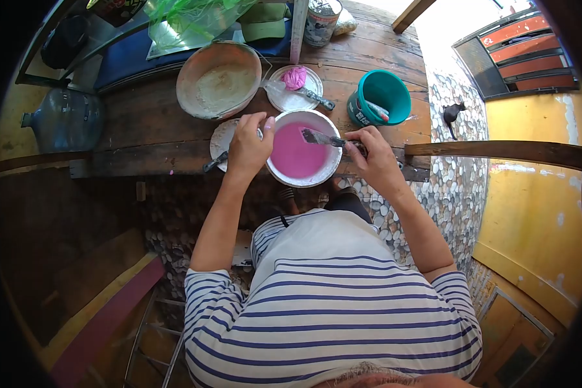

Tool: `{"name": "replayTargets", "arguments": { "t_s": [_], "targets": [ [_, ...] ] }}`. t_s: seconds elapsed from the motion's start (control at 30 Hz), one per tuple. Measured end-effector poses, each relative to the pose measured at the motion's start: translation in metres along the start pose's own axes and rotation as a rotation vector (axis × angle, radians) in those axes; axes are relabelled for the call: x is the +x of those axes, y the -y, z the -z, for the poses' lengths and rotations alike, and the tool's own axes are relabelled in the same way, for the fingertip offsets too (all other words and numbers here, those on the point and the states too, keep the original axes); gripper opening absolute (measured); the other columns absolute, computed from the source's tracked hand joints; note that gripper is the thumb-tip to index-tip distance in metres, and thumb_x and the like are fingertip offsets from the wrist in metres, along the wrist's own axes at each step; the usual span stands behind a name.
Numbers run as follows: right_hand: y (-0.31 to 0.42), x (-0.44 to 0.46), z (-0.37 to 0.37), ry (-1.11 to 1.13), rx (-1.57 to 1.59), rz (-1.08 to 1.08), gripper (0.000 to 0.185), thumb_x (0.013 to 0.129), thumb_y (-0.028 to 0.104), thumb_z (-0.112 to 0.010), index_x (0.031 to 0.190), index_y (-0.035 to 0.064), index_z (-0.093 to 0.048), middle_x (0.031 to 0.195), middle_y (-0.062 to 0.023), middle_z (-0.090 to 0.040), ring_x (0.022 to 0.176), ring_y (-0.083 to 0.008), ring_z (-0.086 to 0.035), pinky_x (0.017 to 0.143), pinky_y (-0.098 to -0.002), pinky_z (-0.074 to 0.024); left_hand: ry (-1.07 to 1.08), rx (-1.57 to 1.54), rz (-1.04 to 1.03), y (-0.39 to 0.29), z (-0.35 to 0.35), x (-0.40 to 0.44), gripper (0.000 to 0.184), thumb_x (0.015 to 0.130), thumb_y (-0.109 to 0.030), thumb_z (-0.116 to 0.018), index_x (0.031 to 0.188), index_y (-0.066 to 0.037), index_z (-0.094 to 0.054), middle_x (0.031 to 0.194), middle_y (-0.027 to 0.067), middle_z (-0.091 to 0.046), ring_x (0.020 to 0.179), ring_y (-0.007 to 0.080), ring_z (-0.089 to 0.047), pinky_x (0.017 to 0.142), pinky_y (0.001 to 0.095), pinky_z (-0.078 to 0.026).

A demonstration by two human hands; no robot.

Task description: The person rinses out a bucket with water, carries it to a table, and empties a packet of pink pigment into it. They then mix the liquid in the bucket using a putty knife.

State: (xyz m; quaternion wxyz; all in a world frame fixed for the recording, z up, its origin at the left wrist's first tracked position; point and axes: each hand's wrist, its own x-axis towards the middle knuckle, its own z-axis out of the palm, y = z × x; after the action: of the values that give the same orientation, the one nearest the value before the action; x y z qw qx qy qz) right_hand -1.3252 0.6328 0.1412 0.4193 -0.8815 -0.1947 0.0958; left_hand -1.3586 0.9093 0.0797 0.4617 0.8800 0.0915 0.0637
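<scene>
A white bucket [335, 169] of pink paint [297, 158] stands at the table's near edge. In my right hand [376, 155] is a putty knife [322, 138], its dark, smeared blade over the paint. My left hand [249, 145] is at the bucket's left rim, fingers bent and thumb apart; whether it touches the rim I cannot tell. Partly behind that hand lies a white lid [221, 137] with a dark-handled tool [215, 161] on it. Beyond the bucket, a pink lump [295, 78] and another putty knife [318, 99] rest on a round white lid [290, 101].
A large basin [187, 90] with pale residue stands at the back left, and a teal bucket [398, 97] holding tools at the right. A paint can [322, 24], a water jug [68, 119] and a green cap [265, 22] sit farther off. A wooden bar [498, 150] juts in from the right.
</scene>
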Motion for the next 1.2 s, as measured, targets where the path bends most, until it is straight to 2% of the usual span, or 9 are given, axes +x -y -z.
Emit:
{"name": "replayTargets", "arguments": {
  "t_s": [0.1,0.17,0.27,0.43,0.67,0.77,0.9,0.97,1.2],
  "targets": [
    [0.001,0.004,-0.019,0.091,-0.083,0.033,0.026,0.090,0.014,-0.068,0.111,0.0000,-0.063,0.104,-0.0161,-0.057,0.095,-0.0341,-0.063,0.083,-0.0411,-0.0512,-0.013,0.165,0.118,0.035,-0.003,-0.044,0.039,0.094,-0.029,-0.066,0.113,0.004,-0.063,0.097,0.0198,-0.067,0.087,0.0280,-0.067,0.080,0.0381,-0.054],
    [0.004,0.005,-0.031,0.126,-0.134,0.054,0.026,0.090,0.014,-0.068,0.112,0.0002,-0.063,0.105,-0.0169,-0.057,0.095,-0.0344,-0.063,0.084,-0.0415,-0.0511,0.120,-0.196,0.353,0.054,-0.013,-0.058,0.037,0.093,-0.028,-0.068,0.108,0.005,-0.063,0.086,0.0145,-0.066,0.077,0.0223,-0.067,0.073,0.0359,-0.055],
    [-0.004,0.003,-0.047,0.173,-0.204,0.090,0.028,0.090,0.017,-0.068,0.112,0.0002,-0.063,0.106,-0.0186,-0.056,0.096,-0.0352,-0.063,0.086,-0.0425,-0.0507,0.020,-0.428,0.395,0.051,-0.022,-0.064,0.034,0.091,-0.026,-0.071,0.103,0.004,-0.062,0.079,0.0106,-0.064,0.071,0.0186,-0.065,0.067,0.0321,-0.053],
    [0.012,-0.007,-0.050,0.148,-0.376,0.113,0.030,0.093,0.026,-0.065,0.110,0.0017,-0.063,0.100,-0.0189,-0.063,0.090,-0.0373,-0.065,0.081,-0.0438,-0.0516,-0.059,-0.275,0.151,0.045,-0.032,-0.068,0.026,0.086,-0.013,-0.071,0.104,0.003,-0.061,0.084,0.0091,-0.058,0.069,0.0183,-0.058,0.066,0.0341,-0.050],
    [-0.015,-0.038,-0.055,-0.009,-0.441,0.044,0.025,0.095,0.025,-0.061,0.105,0.0019,-0.063,0.097,-0.0182,-0.065,0.091,-0.0356,-0.066,0.081,-0.0443,-0.0519,-0.011,-0.143,-0.103,-0.008,-0.029,-0.088,0.025,0.088,-0.013,-0.068,0.107,0.002,-0.060,0.090,0.0127,-0.057,0.077,0.0269,-0.060,0.070,0.0375,-0.050],
    [-0.035,-0.043,-0.055,0.001,-0.488,0.076,0.029,0.095,0.025,-0.063,0.111,0.0012,-0.063,0.097,-0.0184,-0.067,0.093,-0.0359,-0.065,0.082,-0.0431,-0.0518,0.012,-0.060,-0.156,-0.011,-0.036,-0.098,0.027,0.091,-0.014,-0.068,0.110,0.004,-0.060,0.093,0.0117,-0.057,0.079,0.0236,-0.061,0.074,0.0340,-0.051],
    [-0.052,-0.051,-0.059,0.059,-0.496,0.083,0.024,0.095,0.024,-0.060,0.102,0.0015,-0.062,0.095,-0.0173,-0.065,0.092,-0.0355,-0.064,0.082,-0.0450,-0.0511,-0.010,0.007,-0.164,-0.022,-0.041,-0.105,0.027,0.092,-0.014,-0.067,0.112,0.004,-0.060,0.094,0.0121,-0.057,0.080,0.0235,-0.061,0.074,0.0344,-0.051],
    [-0.060,-0.061,-0.058,0.103,-0.402,0.159,0.023,0.094,0.024,-0.060,0.099,0.0014,-0.062,0.093,-0.0172,-0.064,0.090,-0.0358,-0.064,0.080,-0.0455,-0.0509,-0.017,-0.025,-0.128,-0.030,-0.044,-0.106,0.027,0.090,-0.014,-0.067,0.110,0.002,-0.060,0.095,0.0144,-0.058,0.082,0.0304,-0.061,0.075,0.0397,-0.050],
    [-0.068,-0.066,-0.043,0.047,-0.434,0.195,0.021,0.093,0.022,-0.062,0.097,0.0017,-0.064,0.091,-0.0161,-0.066,0.089,-0.0348,-0.065,0.077,-0.0444,-0.0525,-0.054,0.006,-0.078,-0.050,-0.055,-0.118,0.025,0.092,-0.014,-0.065,0.111,0.002,-0.059,0.095,0.0137,-0.058,0.083,0.0295,-0.061,0.076,0.0390,-0.050]
  ]
}}
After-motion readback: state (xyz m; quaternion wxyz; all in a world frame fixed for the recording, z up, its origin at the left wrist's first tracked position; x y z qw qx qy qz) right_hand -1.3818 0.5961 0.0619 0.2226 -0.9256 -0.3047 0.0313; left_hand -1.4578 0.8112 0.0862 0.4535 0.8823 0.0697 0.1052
